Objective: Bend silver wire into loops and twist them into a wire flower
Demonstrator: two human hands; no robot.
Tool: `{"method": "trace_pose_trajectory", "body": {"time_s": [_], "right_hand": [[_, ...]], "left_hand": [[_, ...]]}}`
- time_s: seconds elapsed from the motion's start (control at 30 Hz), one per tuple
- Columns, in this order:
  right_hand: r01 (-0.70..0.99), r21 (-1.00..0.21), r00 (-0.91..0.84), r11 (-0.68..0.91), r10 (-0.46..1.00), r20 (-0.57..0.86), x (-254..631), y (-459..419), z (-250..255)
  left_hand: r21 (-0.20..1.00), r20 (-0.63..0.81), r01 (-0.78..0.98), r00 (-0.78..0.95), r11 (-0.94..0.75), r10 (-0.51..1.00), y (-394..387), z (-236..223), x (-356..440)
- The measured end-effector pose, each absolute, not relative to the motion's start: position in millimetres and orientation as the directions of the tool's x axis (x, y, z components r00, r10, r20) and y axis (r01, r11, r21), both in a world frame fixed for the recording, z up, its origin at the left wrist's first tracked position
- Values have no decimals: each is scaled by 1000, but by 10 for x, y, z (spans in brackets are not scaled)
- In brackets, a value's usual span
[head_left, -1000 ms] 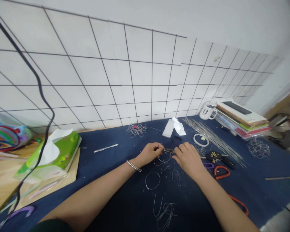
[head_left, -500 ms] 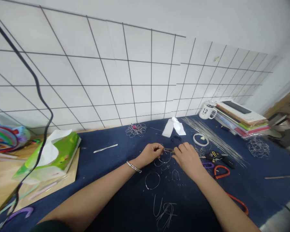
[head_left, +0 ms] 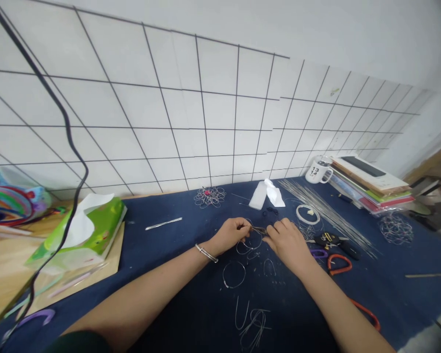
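My left hand [head_left: 232, 233], with a silver bangle at the wrist, pinches a thin wire loop [head_left: 260, 241] that hangs below its fingertips. My right hand [head_left: 287, 244] is closed round small pliers [head_left: 257, 229], their jaws pointing left to the pinched fingertips; its palm hides the handles. Whether the jaws grip the wire is too small to tell. On the dark blue cloth nearer to me lie a separate wire ring [head_left: 225, 282], a curved wire piece and a bunch of bent wires [head_left: 255, 329].
Straight wires [head_left: 330, 215], a white coil [head_left: 297, 214], black-handled cutters [head_left: 330, 240] and orange handles [head_left: 340, 271] lie to the right. Behind are a wire flower shape [head_left: 209, 197] and a mug [head_left: 315, 172]. At left, a black cable [head_left: 68, 128] hangs before a green tissue pack [head_left: 112, 220].
The whole view has shifted slightly, so everything sits a little further right. Both hands keep nearly the same grip, with the pliers still between them.
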State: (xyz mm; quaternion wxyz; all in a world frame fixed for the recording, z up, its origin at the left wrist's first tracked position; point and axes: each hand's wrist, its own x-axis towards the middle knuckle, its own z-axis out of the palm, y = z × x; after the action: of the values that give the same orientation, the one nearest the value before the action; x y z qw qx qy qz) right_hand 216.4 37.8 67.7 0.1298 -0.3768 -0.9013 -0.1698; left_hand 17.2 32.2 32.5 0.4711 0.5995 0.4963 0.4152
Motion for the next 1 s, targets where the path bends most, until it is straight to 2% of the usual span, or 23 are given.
{"method": "trace_pose_trajectory", "body": {"time_s": [0.2,0.33,0.47,0.6,0.8,1.0], "right_hand": [[734,151,-667,662,661,344,2174,362,668],[751,68,-639,657,696,326,2211,378,637],[759,-43,-620,650,742,255,2262,417,619],[759,-101,-621,643,762,181,2287,437,626],[765,-94,-613,638,764,201,2256,403,642],[735,26,-660,678,706,258,2248,378,700]], "left_hand": [[967,45,240,190,-91,981,320,338,162],[936,109,304,229,-177,967,318,353,147],[919,135,320,297,-232,945,320,364,131],[921,112,316,342,-226,933,342,338,128],[947,57,280,335,-157,941,378,295,106],[958,36,257,330,-126,943,387,288,96]]}}
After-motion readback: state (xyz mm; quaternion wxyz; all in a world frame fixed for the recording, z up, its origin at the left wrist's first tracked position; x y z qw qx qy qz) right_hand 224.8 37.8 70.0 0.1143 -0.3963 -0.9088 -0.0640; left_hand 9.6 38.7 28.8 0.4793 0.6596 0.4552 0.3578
